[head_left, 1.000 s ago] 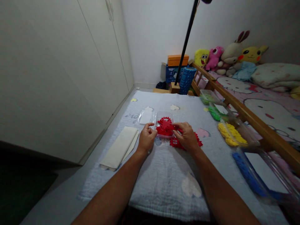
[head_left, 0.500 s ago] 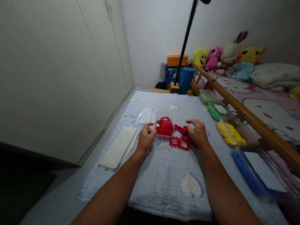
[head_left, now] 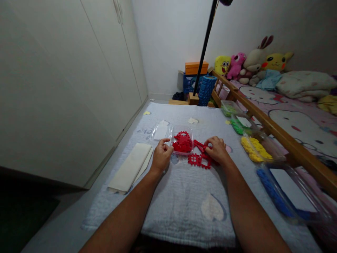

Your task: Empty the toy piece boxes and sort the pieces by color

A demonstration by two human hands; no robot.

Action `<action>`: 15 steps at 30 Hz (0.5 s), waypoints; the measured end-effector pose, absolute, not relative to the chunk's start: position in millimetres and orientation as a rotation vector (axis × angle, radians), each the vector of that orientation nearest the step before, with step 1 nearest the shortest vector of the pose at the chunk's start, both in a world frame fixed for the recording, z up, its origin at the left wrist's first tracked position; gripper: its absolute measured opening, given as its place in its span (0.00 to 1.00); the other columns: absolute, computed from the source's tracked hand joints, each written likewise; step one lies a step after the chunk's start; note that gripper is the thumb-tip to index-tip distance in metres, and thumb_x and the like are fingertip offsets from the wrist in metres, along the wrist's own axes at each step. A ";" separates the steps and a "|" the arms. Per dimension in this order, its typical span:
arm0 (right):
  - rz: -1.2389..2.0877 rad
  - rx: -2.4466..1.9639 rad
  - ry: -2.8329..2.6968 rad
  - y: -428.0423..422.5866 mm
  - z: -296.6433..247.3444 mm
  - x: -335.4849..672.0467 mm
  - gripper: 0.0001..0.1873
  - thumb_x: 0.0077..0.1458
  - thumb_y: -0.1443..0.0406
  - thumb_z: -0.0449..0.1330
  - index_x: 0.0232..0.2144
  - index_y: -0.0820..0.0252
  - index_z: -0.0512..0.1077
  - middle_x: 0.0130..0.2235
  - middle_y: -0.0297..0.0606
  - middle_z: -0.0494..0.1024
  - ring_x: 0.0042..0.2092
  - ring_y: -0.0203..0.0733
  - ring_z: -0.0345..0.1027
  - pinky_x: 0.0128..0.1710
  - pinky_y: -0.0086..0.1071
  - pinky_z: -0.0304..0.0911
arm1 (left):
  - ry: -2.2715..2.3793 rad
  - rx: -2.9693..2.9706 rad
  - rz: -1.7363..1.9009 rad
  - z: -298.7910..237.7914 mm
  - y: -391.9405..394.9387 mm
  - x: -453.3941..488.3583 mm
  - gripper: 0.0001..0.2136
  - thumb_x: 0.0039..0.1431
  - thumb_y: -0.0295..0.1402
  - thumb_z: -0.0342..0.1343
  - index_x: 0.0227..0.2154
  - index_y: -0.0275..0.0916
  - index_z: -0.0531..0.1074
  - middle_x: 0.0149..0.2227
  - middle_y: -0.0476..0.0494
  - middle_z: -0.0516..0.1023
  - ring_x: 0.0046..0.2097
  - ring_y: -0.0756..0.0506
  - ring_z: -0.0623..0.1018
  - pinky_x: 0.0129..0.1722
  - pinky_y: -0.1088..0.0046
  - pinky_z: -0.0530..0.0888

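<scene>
A clear plastic box holding several red toothed building pieces stands on the cloth with its lid folded back to the left. My left hand is at the box's near left edge, thumb and forefinger closed on the rim. More red pieces lie right of the box, among them two flat square frames. My right hand is over these, fingertips pinched on a red building piece. The palm hides some of the pieces beneath it.
A folded cream cloth lies to the left. Along the right edge stand clear boxes of light green, green, yellow and blue pieces, beside a wooden bed rail. A black pole rises beyond the far edge.
My right hand has lowered onto the loose red pieces, and its raised fingers have closed into a pinch. The left hand stays at the box. The whole view has shifted slightly.
</scene>
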State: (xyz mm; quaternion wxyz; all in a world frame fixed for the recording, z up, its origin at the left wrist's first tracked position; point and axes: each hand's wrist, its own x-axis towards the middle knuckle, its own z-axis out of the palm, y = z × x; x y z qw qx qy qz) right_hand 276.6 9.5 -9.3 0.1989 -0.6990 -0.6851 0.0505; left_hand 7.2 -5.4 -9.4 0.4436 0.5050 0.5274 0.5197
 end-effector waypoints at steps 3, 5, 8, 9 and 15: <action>0.123 -1.828 -1.848 9.6 -3.9 275.7 0.07 0.50 0.67 0.58 0.31 0.55 0.77 0.40 0.42 0.75 0.46 0.51 0.65 0.47 0.43 0.59 | 1.314 1.238 1.283 -9.7 -5.3 7.3 0.17 0.51 0.36 0.58 0.45 0.39 0.70 0.20 0.59 0.64 0.24 0.51 0.66 0.28 0.77 0.63; 0.151 -1.671 -1.768 9.1 0.4 271.9 0.07 0.51 0.66 0.57 0.31 0.56 0.76 0.37 0.41 0.75 0.43 0.48 0.67 0.48 0.42 0.60 | 1.315 1.228 1.278 -9.1 -5.5 7.3 0.17 0.51 0.36 0.58 0.45 0.39 0.70 0.20 0.59 0.64 0.24 0.51 0.66 0.28 0.77 0.63; 0.267 -1.486 -1.645 7.3 5.6 259.4 0.08 0.53 0.64 0.56 0.32 0.56 0.75 0.36 0.39 0.77 0.39 0.45 0.69 0.45 0.39 0.64 | 1.313 1.218 1.279 -7.9 -6.2 7.4 0.18 0.50 0.37 0.58 0.45 0.39 0.70 0.20 0.59 0.64 0.24 0.51 0.66 0.28 0.77 0.62; 0.300 -1.452 -1.631 7.0 6.8 253.7 0.08 0.53 0.64 0.56 0.33 0.56 0.75 0.36 0.39 0.77 0.39 0.45 0.69 0.44 0.39 0.64 | 1.314 1.217 1.279 -7.7 -6.4 7.4 0.18 0.50 0.37 0.59 0.44 0.39 0.70 0.20 0.59 0.64 0.24 0.51 0.65 0.27 0.77 0.62; 0.319 -1.378 -1.768 18.7 14.8 216.3 0.10 0.53 0.67 0.56 0.34 0.57 0.77 0.37 0.41 0.81 0.41 0.45 0.71 0.47 0.39 0.65 | 1.314 1.249 1.274 -9.3 -5.7 7.5 0.17 0.52 0.36 0.58 0.46 0.38 0.70 0.20 0.59 0.64 0.23 0.52 0.65 0.28 0.77 0.62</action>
